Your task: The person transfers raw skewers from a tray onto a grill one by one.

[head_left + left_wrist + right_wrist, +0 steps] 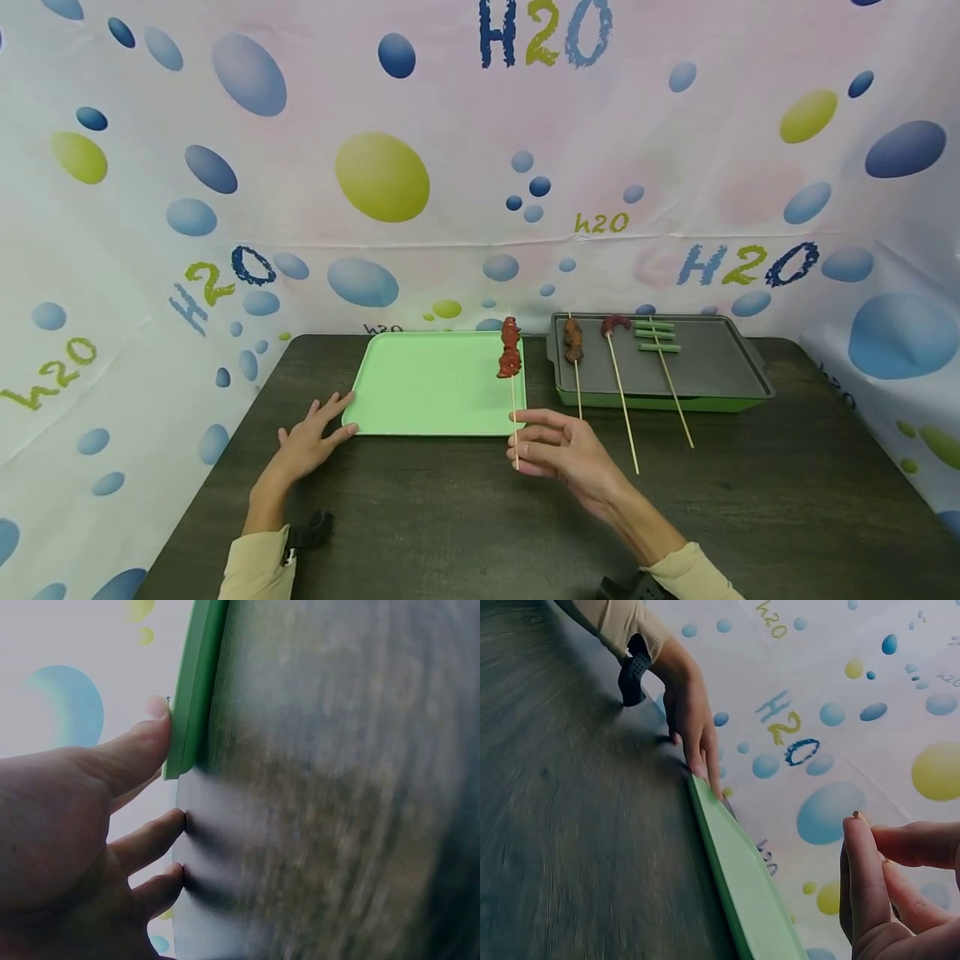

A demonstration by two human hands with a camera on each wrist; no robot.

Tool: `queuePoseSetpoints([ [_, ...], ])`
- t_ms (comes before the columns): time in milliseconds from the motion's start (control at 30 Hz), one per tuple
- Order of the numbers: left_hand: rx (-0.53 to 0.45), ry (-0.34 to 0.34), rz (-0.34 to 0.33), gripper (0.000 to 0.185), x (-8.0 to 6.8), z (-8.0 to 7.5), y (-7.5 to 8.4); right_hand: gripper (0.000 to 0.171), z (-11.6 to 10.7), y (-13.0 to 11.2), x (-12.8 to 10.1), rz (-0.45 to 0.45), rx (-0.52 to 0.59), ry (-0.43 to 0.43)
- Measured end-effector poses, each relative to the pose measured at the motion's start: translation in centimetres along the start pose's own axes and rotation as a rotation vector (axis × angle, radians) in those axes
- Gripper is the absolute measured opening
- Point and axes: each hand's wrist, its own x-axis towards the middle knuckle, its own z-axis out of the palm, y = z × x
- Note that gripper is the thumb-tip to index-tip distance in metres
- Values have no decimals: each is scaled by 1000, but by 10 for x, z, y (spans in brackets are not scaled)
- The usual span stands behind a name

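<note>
My right hand [564, 454] pinches the thin wooden stick of a meat skewer [510, 354] between thumb and fingers. The skewer stands nearly upright, its glossy red chunks at the top overlapping the right edge of a light green tray [427, 383] in the head view. At that tray's front left corner is my left hand [307, 444], fingers spread and fairly straight. In the left wrist view its thumb [142, 746] lies along the tray's green edge [196, 690], while two other fingertips rest on the table.
Right of the tray stands a dark grey grill pan [720, 367] with a green outside. Across it lie a brown meat skewer [573, 340], a skewer with a curled reddish piece [615, 323] and one with green vegetable sticks [656, 336]. Their sticks overhang the front. A patterned curtain [450, 108] rises behind.
</note>
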Motion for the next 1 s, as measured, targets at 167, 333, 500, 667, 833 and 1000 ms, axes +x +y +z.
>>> queuePoseSetpoints([
  [167, -13, 21, 22, 68, 1, -1, -3, 59, -14, -12, -12, -11, -30, 10],
  [333, -10, 4, 8, 69, 2, -2, -3, 59, -28, -25, -22, -18, -75, 15],
  [500, -10, -4, 1, 69, 2, 0, -1, 56, -47, -34, -38, -22, -128, 27],
  [667, -6, -1, 2, 70, 2, 0, 0, 54, -72, -45, -52, -16, -177, 71],
  [833, -3, 0, -1, 70, 1, 1, 0, 47, -97, -52, -63, -9, -207, 116],
  [1000, -11, 5, 3, 70, 1, 1, -1, 41, -122, -54, -74, -18, -183, 123],
])
